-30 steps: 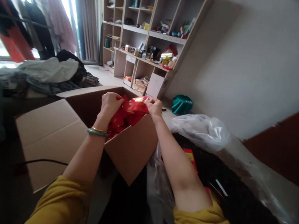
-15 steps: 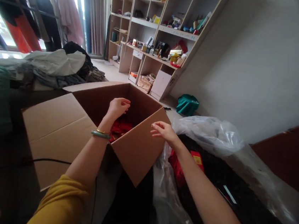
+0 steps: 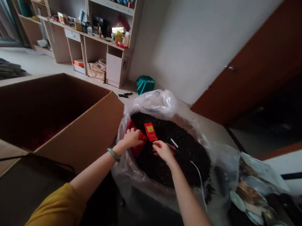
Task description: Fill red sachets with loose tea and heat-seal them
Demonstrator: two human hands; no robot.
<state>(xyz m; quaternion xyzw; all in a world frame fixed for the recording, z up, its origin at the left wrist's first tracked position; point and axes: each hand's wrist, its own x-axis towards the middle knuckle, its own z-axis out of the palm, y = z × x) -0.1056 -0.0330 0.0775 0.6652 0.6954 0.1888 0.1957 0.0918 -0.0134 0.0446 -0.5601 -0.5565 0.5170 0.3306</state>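
My left hand (image 3: 131, 138), wearing a green bangle and a thin gold one, is closed over red packets (image 3: 138, 149) at the left side of a big clear plastic bag (image 3: 152, 104). Inside that bag lies a heap of dark, loose, leaf-like material (image 3: 167, 165). Just right of it, my right hand (image 3: 162, 151) has its fingers pinched at the lower edge of a red packet with a yellow label (image 3: 150, 131). A white strip (image 3: 174, 142) and a small dark-and-red item rest on the heap beyond my right fingers.
A large open cardboard box (image 3: 85, 124) with red items deep inside stands at left. Behind are a shelf unit (image 3: 108, 4) and a green bag-like bundle (image 3: 145, 85). Dishes (image 3: 239, 201) sit at right, near a brown door (image 3: 235, 57). A white cord (image 3: 200, 177) crosses the bag's right side.
The view has swung right and down. My left hand has moved from above the cardboard box to the red packets in the plastic bag; my right hand has reached the labelled packet.
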